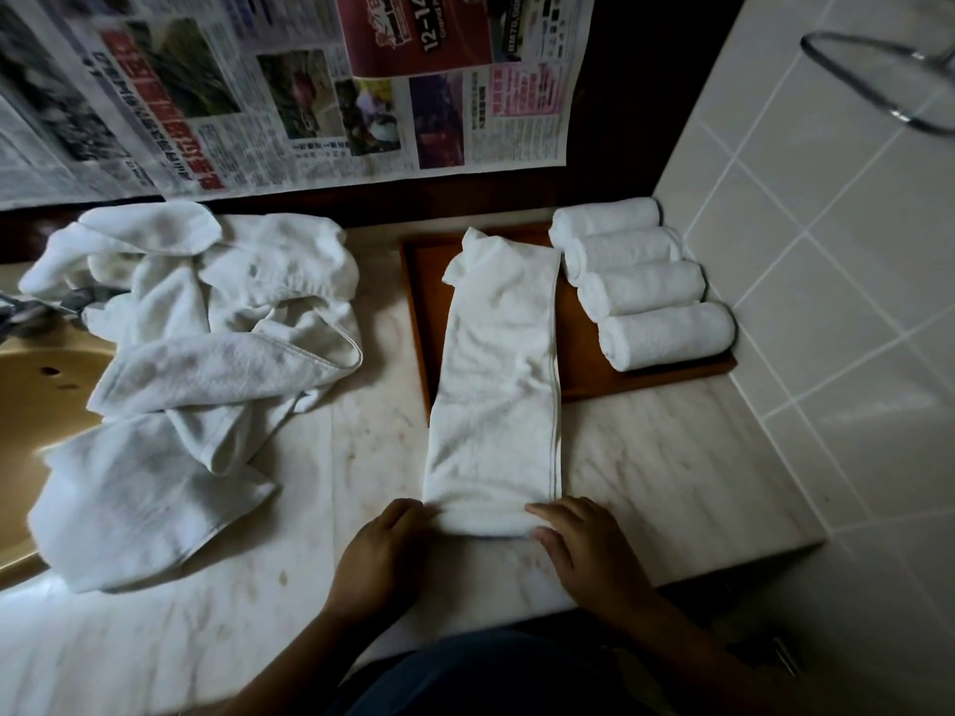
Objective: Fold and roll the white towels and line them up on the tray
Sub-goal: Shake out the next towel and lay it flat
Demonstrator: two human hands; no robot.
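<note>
Fingers of the left hand point(385, 540) and right hand point(584, 545) curl round the rolled near end of a folded towel point(496, 395) stretched across the marble counter point(661, 472) onto the wooden tray point(417, 302). Four rolled towels point(646, 302) line its right side beside the tiled wall point(827, 250).

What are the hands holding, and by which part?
The left hand and the right hand grip the folded towel at its near end, one at each corner, where the end is rolled over.
</note>
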